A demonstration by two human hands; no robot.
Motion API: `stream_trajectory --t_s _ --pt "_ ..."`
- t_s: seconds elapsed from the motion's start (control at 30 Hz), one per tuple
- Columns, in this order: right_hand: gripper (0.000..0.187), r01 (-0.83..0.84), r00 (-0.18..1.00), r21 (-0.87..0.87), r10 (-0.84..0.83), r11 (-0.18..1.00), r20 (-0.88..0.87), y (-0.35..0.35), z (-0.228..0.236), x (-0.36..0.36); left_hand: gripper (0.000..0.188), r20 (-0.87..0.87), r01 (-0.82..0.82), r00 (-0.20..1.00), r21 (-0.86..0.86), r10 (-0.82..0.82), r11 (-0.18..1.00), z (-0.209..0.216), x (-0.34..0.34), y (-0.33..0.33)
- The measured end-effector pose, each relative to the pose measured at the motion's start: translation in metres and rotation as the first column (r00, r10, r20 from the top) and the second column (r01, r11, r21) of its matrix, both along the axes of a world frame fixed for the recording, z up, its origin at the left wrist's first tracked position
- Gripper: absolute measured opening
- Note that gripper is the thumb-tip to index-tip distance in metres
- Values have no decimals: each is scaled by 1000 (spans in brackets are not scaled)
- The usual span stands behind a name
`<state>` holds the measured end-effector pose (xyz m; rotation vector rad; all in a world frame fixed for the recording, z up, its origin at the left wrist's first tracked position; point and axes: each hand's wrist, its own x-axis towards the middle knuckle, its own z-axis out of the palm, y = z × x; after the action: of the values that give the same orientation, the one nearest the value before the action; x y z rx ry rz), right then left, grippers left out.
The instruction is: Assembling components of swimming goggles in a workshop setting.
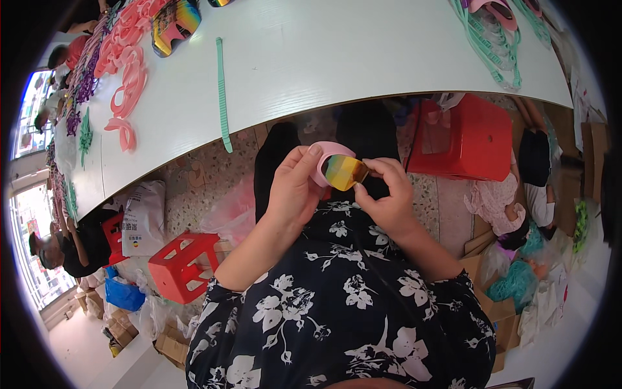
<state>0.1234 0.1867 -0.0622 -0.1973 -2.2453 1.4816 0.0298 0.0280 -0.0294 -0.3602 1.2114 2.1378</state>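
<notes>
Over my lap, my left hand grips a pink goggle frame by its left side, thumb on top. The fingers of my right hand pinch the outer right edge of a mirrored yellow-orange lens. That lens lies against the frame's right part and sticks out beyond it; how far it sits in the frame is hidden. Beyond my hands, a mint-green strap lies lengthwise on the white table.
Pink frames and a mirrored lens lie at the table's far left. Mint-green straps with pink goggles are piled far right. Red stools stand on both sides below the table edge. Other people sit at left and right.
</notes>
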Motion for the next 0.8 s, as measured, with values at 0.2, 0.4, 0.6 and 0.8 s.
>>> stream_trajectory --t_s 0.2,0.4,0.6,0.8 --pt "45 -27 1000 74 27 997 -10 -2 -4 0 22 92 -64 994 2 64 998 7 2 5" --pt "45 24 999 93 -20 995 -49 -4 -5 -3 22 28 -11 1000 43 10 999 -5 0 -3" --pt "47 16 997 53 -12 998 -77 -8 -8 -2 20 64 -135 989 33 133 990 0 6 7" --pt "46 2 996 117 8 993 -88 -7 -4 -1 19 -82 -50 995 -12 49 999 -5 11 -2"
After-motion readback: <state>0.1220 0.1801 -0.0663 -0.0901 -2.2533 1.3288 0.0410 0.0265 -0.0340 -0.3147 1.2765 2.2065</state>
